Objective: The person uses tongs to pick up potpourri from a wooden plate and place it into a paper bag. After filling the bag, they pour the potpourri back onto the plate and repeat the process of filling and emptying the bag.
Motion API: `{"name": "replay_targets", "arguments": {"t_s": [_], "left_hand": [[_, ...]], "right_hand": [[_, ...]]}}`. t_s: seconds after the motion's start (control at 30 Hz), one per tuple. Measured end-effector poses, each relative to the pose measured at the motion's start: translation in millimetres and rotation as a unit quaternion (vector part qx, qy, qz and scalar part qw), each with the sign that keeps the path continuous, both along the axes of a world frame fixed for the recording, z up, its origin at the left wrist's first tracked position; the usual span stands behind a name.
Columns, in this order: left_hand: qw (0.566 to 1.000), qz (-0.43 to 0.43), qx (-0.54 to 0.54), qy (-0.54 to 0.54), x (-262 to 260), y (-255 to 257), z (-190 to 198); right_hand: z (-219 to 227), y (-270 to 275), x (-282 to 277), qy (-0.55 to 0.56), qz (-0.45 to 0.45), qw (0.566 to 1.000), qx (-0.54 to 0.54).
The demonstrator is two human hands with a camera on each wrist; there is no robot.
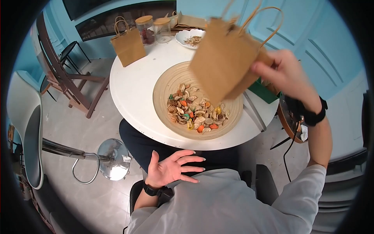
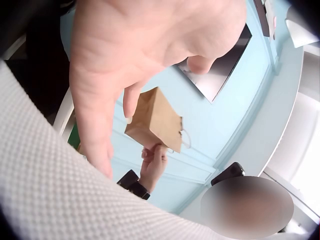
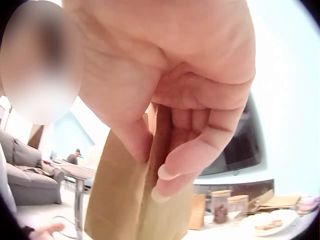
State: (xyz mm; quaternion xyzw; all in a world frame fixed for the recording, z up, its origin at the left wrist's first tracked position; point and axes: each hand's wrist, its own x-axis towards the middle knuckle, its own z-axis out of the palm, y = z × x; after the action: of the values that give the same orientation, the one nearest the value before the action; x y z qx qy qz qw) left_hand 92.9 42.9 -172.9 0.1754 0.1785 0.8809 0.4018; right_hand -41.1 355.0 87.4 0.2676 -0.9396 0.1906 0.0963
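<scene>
My right hand (image 1: pixel 286 72) grips a brown paper bag (image 1: pixel 226 58) by its side edge, holding it above the table. In the right wrist view, thumb and fingers (image 3: pixel 187 155) pinch the bag's folded side (image 3: pixel 120 185). Its twisted handles stick up, blurred in the head view. Below the bag lies a round wooden tray (image 1: pixel 165 78) with dried petals and potpourri (image 1: pixel 198 111) in orange, yellow, green and tan. My left hand (image 1: pixel 171 169) hovers palm up over my lap, fingers spread, holding nothing.
A second paper bag (image 1: pixel 130 46) stands at the table's left, beside two lidded glass jars (image 1: pixel 146 31). Behind the tray is a white bowl (image 1: pixel 181 38) with dried pieces. Metal tongs (image 1: pixel 255 113) and a green box (image 1: pixel 269 93) are at the right edge. A stool (image 1: pixel 113 160) stands left.
</scene>
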Motion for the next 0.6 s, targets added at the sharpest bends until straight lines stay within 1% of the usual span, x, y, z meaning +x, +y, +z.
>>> {"name": "replay_targets", "arguments": {"t_s": [0.03,0.1,0.13,0.2,0.23,0.3,0.33,0.4,0.53,0.6], "left_hand": [[1.000,0.004,0.001,0.005,1,0,-2],[1.000,0.004,0.007,0.013,0,-1,-7],[1.000,0.005,0.009,0.021,0,-1,-9],[1.000,0.006,0.014,0.019,0,-1,-10],[1.000,0.006,0.016,0.017,-1,-2,-11],[1.000,0.006,0.020,0.020,0,-3,-9],[0.999,0.007,0.021,0.023,0,-4,-9],[0.999,0.010,0.025,0.024,0,-5,-12],[0.999,0.015,0.023,0.025,-1,-4,-16],[0.999,0.014,0.025,0.026,-1,-3,-16]], "right_hand": [[-1,9,-9,0.000,-0.001,1.000,0.003],[-5,25,-26,0.008,-0.077,0.995,-0.056],[-9,36,-36,0.008,-0.077,0.996,-0.054],[-21,60,-57,0.033,-0.174,0.984,0.001],[-28,71,-65,0.034,-0.175,0.984,0.004],[-39,90,-76,-0.066,-0.252,0.965,-0.027],[-42,95,-78,-0.065,-0.253,0.965,-0.025],[-44,99,-78,-0.136,-0.285,0.948,0.026],[-45,92,-74,-0.144,-0.298,0.941,0.066],[-48,93,-75,-0.148,-0.277,0.946,0.078]]}}
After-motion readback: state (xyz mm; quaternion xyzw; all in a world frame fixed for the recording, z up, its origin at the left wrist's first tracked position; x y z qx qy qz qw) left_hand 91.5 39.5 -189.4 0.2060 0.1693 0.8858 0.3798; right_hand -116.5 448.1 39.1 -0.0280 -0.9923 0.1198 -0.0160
